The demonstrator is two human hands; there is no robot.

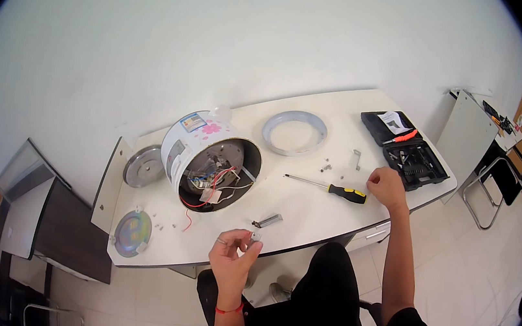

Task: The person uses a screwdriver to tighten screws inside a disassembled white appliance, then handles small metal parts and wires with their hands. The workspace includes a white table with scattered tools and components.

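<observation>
Just off the table's near edge, my left hand (233,262) pinches a small grey metal piece (255,236) between thumb and fingertips. My right hand (388,188) rests low over the table's right part, its fingers curled together; whatever they may hold is hidden. Beside it lies a screwdriver (347,194) with a black and yellow handle, its shaft pointing left. A grey metal bracket (269,221) lies near the front edge, close to my left hand. Behind it, a white rice cooker body (177,140) with pink flowers lies on its side, its open bottom showing red and white wires (223,181).
A pale ring (267,131) lies at the back. Several small screws (326,168) and a thin bracket (356,160) are near the screwdriver. At right sits an open black tool case (425,177). A metal lid (143,168) and round iridescent plate (133,233) are at left.
</observation>
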